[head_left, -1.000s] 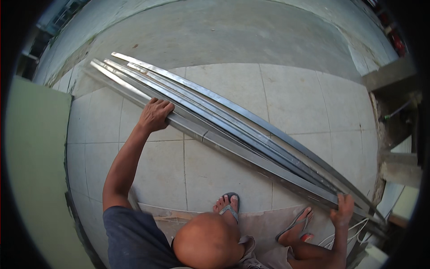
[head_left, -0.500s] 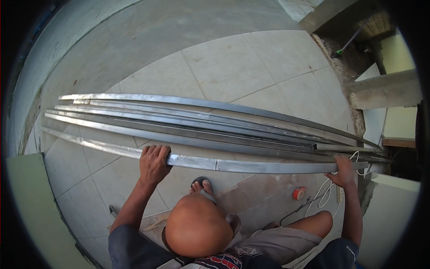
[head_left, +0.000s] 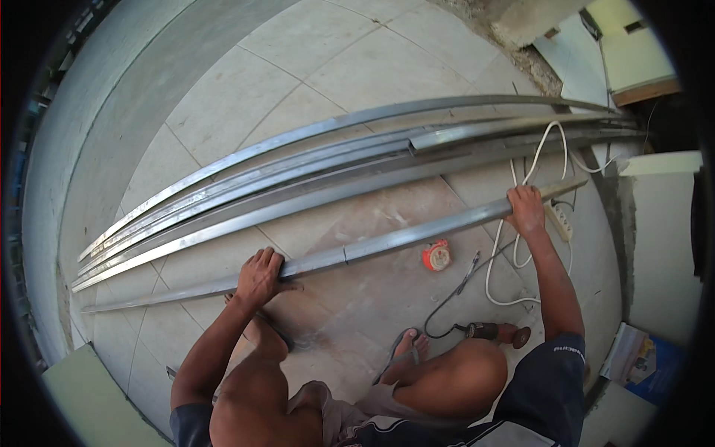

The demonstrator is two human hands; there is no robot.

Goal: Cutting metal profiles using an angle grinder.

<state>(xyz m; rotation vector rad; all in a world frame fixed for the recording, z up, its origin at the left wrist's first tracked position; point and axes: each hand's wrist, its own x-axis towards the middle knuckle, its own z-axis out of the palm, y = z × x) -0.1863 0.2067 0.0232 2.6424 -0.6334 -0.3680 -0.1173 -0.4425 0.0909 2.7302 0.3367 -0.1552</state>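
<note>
A long grey metal tube (head_left: pixel 417 232) lies slantwise in front of me, apart from the others, with a thin dark line across it between my hands. My left hand (head_left: pixel 261 276) is closed over the tube left of that line. Farther along, close to the tube's right end, my right hand (head_left: pixel 527 211) grips it too. Just below the tube, between my hands, a red tape measure (head_left: pixel 437 255) rests on the floor. An angle grinder (head_left: pixel 495 333) with a reddish disc lies beside my right knee.
Beyond the tube, several long metal bars (head_left: pixel 313 164) lie bundled across the tiled floor (head_left: pixel 350 78). A power strip (head_left: pixel 560 221) and looping white cord (head_left: pixel 489 276) are near my right forearm. A blue printed box (head_left: pixel 646 363) stands at the right; a low wall edges the left.
My view has turned and shifted. The tube in my hands is now farther from the bundled bars and angled up to the right. Both hands keep their hold; the grinder has come into view.
</note>
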